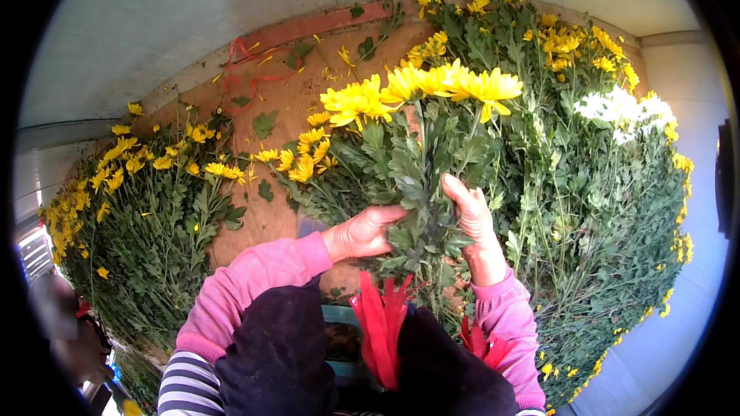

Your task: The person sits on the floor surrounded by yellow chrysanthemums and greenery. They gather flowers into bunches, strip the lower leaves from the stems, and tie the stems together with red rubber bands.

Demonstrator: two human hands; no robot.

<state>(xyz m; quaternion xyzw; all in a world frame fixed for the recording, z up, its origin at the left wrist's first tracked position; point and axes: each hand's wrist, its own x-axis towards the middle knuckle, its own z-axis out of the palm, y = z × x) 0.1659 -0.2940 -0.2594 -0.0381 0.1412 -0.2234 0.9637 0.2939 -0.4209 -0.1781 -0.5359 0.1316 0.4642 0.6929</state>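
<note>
A bunch of yellow chrysanthemums (425, 150) stands upright before me, its large blooms level at the top and its leafy stems running down towards my lap. My left hand (370, 231) grips the stems from the left side. From the right, my right hand (471, 214) closes round the same stems, thumb raised along the leaves. The lowest stem ends are partly hidden. Red plastic strips (378, 329) hang over my dark-clad lap, below the bunch.
Piles of yellow chrysanthemums lie at left (156, 225) and right (578, 231), with white chrysanthemums (627, 112) on the right pile. Red ribbon (231, 78) and petals litter the wooden board (260, 185). A green container (341, 315) sits between my knees. A person (78, 329) is at far left.
</note>
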